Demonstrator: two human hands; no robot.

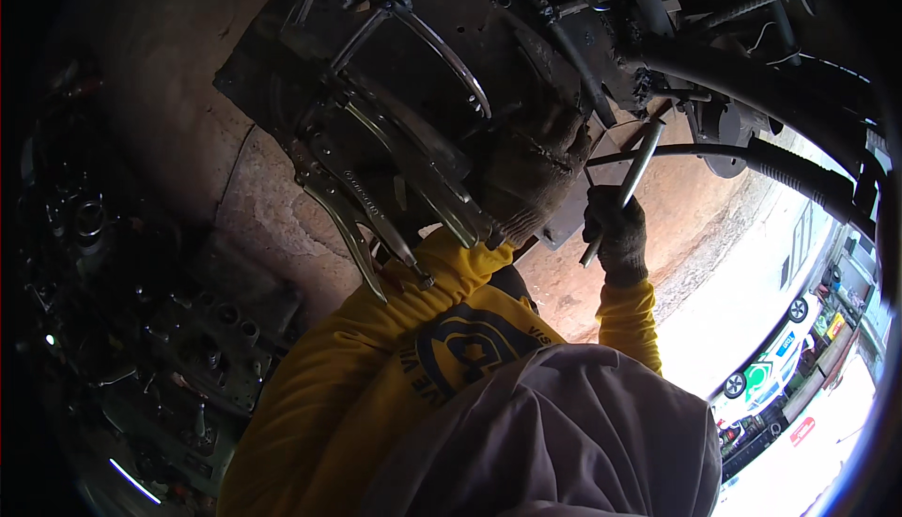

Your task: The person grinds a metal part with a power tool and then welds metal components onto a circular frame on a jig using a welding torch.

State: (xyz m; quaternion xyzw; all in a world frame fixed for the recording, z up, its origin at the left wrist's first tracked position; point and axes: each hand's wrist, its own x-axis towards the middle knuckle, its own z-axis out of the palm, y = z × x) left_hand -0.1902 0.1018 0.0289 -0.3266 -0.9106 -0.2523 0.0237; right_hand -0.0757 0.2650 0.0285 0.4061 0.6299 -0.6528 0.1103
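My right hand, in a dark knitted glove, is closed round a silver metal rod. The rod slants up and right, and a dark piece shows at its upper end. My left hand, in a dirty brown glove, is left of it, beside a dark metal panel. Its fingers look curled, but what they hold is hidden. Long-jawed locking pliers are fixed on the panel, their handles hanging toward my left sleeve. A second pair of locking pliers lies close beside them.
Dark pipes and a corrugated hose cross the upper right. Metal parts and tools crowd the shadowed left. Behind lies a reddish-brown, stained floor. A white and green car stands in bright light at the right.
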